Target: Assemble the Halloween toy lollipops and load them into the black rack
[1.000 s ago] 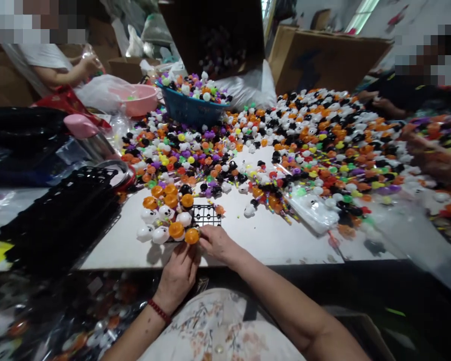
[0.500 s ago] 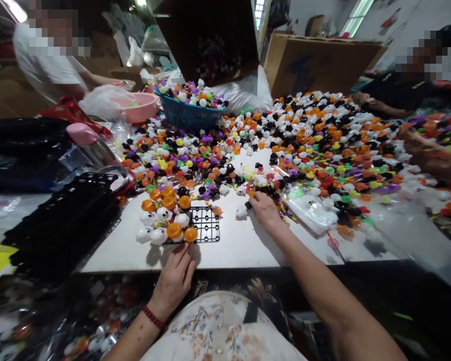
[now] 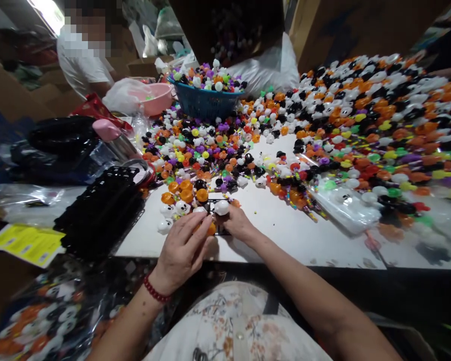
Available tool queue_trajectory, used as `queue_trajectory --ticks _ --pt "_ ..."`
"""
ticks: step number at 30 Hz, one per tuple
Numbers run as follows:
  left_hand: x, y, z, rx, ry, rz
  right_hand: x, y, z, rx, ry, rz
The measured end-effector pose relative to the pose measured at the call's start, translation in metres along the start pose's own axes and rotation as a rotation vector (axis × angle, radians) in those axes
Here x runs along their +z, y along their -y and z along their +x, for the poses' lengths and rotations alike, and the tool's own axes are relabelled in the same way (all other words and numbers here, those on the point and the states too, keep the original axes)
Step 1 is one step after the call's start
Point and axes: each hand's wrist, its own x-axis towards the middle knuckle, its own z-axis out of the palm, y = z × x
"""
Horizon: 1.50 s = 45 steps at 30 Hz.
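Note:
On the white tabletop (image 3: 263, 245) lies a black grid tray (image 3: 222, 230), its left part covered by orange pumpkin toppers (image 3: 186, 195) and white skull toppers (image 3: 166, 225). My right hand (image 3: 236, 223) is closed on a white topper (image 3: 221, 207) over the grid's right side. Just left of it, my left hand (image 3: 184, 243), with a red bead bracelet, reaches over the front toppers, fingers stretched and slightly apart. The fingers of both hands nearly meet. My hands hide much of the grid's front.
Piles of coloured toppers (image 3: 376, 115) cover the back and right. A blue basket (image 3: 206, 103) and pink basin (image 3: 156, 99) stand behind. Stacked black grids (image 3: 101, 210) lie left, a clear bag (image 3: 346, 203) right. Another person (image 3: 84, 65) is at the back left.
My right hand has moved left from the loose toppers to the grid, bringing a white topper. My left hand has moved up from the grid's front edge onto the toppers. The view has shifted.

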Motion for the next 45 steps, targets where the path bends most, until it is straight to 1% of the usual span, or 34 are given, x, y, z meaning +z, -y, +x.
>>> queue_trajectory --ticks 3,6,10,13,17,20,22,25,27,28,30,31,32,33,34,35,37,39,41,43,45 --pt "0.009 0.006 0.001 0.019 -0.001 0.036 0.005 0.002 0.007 -0.026 0.041 -0.034" --pt "0.014 0.008 -0.001 0.014 -0.022 0.048 0.002 0.006 0.008 -0.067 0.068 -0.146" --pt "0.015 0.008 -0.001 0.007 -0.016 0.041 -0.001 0.014 0.007 -0.098 0.096 -0.328" --pt "0.014 0.006 0.000 -0.004 -0.016 0.037 0.000 0.015 0.007 -0.127 0.133 -0.422" --pt "0.010 0.004 0.006 -0.027 -0.009 0.058 0.004 0.007 0.005 -0.174 0.142 -0.424" --pt "0.010 0.006 0.014 -0.004 0.075 0.135 0.009 0.002 0.005 -0.211 0.141 -0.410" --pt "0.014 0.010 0.019 0.027 0.116 0.194 0.012 0.000 0.007 -0.243 0.156 -0.422" --pt "0.023 0.014 0.024 0.066 0.102 0.242 0.009 -0.003 0.010 -0.265 0.162 -0.468" --pt "0.026 0.016 0.024 0.075 0.094 0.255 -0.005 -0.008 0.005 -0.282 0.093 -0.471" --pt "0.027 0.016 0.024 0.078 0.098 0.258 -0.017 -0.011 -0.001 -0.289 0.028 -0.465" --pt "0.026 0.016 0.024 0.080 0.109 0.262 -0.052 -0.022 -0.017 -0.253 -0.148 -0.489" --pt "0.025 0.015 0.024 0.080 0.112 0.263 -0.072 -0.029 -0.027 -0.194 -0.248 -0.549" --pt "0.024 0.015 0.024 0.080 0.111 0.261 -0.094 -0.037 -0.037 -0.106 -0.355 -0.643" --pt "0.023 0.015 0.025 0.082 0.106 0.256 -0.115 -0.044 -0.047 -0.013 -0.440 -0.764" --pt "0.022 0.015 0.025 0.085 0.102 0.249 -0.134 -0.051 -0.055 0.066 -0.495 -0.882" --pt "0.021 0.016 0.027 0.091 0.099 0.241 -0.151 -0.058 -0.063 0.136 -0.529 -0.984" --pt "0.020 0.015 0.029 0.105 0.097 0.227 -0.173 -0.068 -0.075 0.237 -0.531 -1.133" --pt "0.018 0.014 0.032 0.110 0.105 0.219 -0.181 -0.072 -0.081 0.285 -0.478 -1.208" --pt "0.016 0.013 0.034 0.101 0.116 0.213 -0.179 -0.071 -0.084 0.293 -0.425 -1.220" --pt "0.014 0.012 0.035 0.080 0.138 0.202 -0.172 -0.064 -0.086 0.292 -0.419 -1.147" --pt "0.012 0.011 0.035 0.053 0.162 0.186 -0.159 -0.054 -0.085 0.271 -0.435 -0.956"
